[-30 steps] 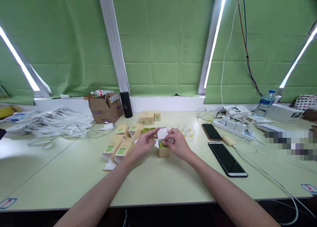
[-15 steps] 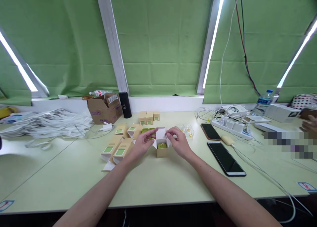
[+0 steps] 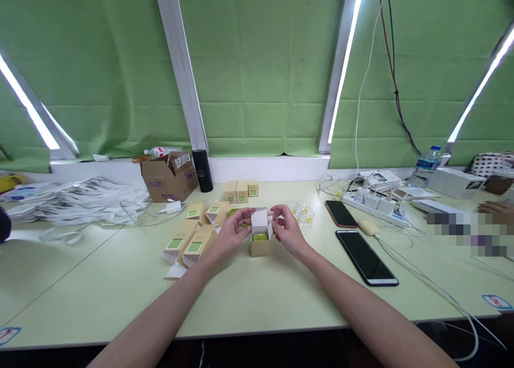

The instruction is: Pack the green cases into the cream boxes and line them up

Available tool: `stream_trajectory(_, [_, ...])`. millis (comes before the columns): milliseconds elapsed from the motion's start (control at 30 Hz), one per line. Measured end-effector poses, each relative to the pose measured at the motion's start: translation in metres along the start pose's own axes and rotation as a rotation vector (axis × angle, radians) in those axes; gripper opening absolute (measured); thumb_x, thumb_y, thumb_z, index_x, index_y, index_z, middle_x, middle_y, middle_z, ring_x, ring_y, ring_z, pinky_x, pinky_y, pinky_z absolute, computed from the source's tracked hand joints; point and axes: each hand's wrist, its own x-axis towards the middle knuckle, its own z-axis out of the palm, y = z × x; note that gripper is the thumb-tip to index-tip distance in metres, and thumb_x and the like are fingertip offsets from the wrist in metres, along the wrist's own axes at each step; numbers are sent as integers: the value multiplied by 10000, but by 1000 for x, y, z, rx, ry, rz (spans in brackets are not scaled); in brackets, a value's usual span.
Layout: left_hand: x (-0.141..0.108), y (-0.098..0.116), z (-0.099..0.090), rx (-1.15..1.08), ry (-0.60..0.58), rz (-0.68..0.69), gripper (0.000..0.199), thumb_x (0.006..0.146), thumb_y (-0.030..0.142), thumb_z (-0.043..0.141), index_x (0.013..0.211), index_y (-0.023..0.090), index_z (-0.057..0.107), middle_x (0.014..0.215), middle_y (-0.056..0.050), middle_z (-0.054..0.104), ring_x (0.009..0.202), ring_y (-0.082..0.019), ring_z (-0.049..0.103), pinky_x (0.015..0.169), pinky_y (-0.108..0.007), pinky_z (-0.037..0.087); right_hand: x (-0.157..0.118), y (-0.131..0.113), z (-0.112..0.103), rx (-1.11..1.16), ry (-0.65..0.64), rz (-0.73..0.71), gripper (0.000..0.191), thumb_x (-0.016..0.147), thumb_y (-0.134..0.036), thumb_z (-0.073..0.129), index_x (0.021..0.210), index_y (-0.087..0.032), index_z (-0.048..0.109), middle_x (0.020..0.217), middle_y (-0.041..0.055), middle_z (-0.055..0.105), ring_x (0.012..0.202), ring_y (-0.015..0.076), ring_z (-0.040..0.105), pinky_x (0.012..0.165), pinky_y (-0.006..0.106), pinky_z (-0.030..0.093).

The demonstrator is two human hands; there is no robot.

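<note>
Your left hand (image 3: pixel 236 230) has its thumb and forefinger parted beside the left edge of the raised white lid flap (image 3: pixel 259 217). Your right hand (image 3: pixel 287 231) is curled by the right side flap (image 3: pixel 270 229); you cannot tell from this view whether its fingertips pinch that flap. Between your hands, the open kraft box (image 3: pixel 261 249) stands upright on the table (image 3: pixel 257 303), with a green round-topped item (image 3: pixel 260 237) inside it.

Just behind your left hand, more green items (image 3: pixel 233 212) show partly. To their left lie four kraft cartons (image 3: pixel 194 247) with green labels, some with flaps open. Farther back, three small kraft boxes (image 3: pixel 242 191) stand side by side. Behind your right hand is a clear plastic tray (image 3: pixel 307 215) with yellow pieces.

Farther right you have two phones (image 3: pixel 367 258), a cream-coloured charger (image 3: pixel 368 227) and a loaded power strip (image 3: pixel 375 208). On your far left are white straps (image 3: pixel 80 199), a cardboard carton (image 3: pixel 168 179) and a black cylinder (image 3: pixel 203 171). Another person's hand (image 3: pixel 496 208) shows at the right edge.
</note>
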Motion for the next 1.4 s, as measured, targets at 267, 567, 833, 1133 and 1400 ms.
stream_trajectory(267, [1,-10,4,-22,-2,-6,462,853,323,779,1233,207,544,1181,-103,628,1059,-223,641,946,-394,540,-1,4,4,0,-54,31,391,814,-309,610,1183,-268,487,1013,-6,465,695,111,509,486,213,352])
stream_trajectory(567, [1,-13,7,11,17,25,405,837,268,765,1096,235,455,1039,-27,572,965,-180,610,879,-348,521,-2,6,6,-68,-86,34,447,830,-371,644,1223,-276,453,1000,-19,448,690,110,517,514,223,391])
stream_trajectory(833, [0,-20,6,-42,-3,33,444,866,255,745,1123,264,384,1091,-24,537,1024,-179,616,884,-332,526,-5,2,7,-109,-107,51,469,819,-366,655,1231,-283,448,997,-31,450,683,109,519,627,276,452])
stream_trajectory(1133, [1,-22,3,62,-30,47,317,899,289,699,1116,247,472,1081,-34,551,1012,-193,601,885,-340,518,-6,-3,9,-136,-115,70,432,803,-369,636,1193,-267,480,994,-28,447,672,111,489,682,310,451])
stream_trajectory(1400, [-1,-18,5,146,-11,72,202,899,300,665,1035,241,528,1050,-40,590,1031,-224,605,915,-370,515,-7,-1,10,-184,-91,-6,316,827,-326,642,1119,-261,538,988,-19,457,704,125,507,661,296,447])
